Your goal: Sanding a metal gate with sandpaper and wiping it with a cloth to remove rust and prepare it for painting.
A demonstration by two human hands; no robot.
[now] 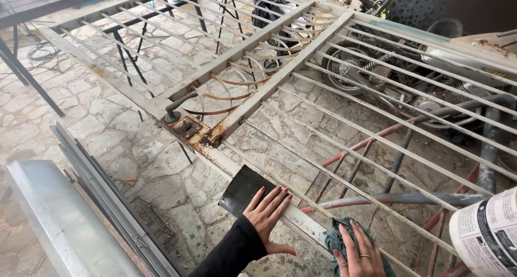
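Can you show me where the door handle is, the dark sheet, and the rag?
Door handle (179,105): head view, on the lever's middle.
Dark sheet (242,193): head view, on its bare upper part, above the left hand.
Rag (335,239): head view, on the fold left of the right hand.

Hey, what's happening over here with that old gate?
A person leans over a rusty white metal gate laid flat above a stone floor. The left hand presses a dark sheet, probably sandpaper, flat on the gate's frame bar. The right hand grips a teal rag on the same bar. The lever handle and the rusted lock plate sit further up the frame. A white container stands at the right edge.
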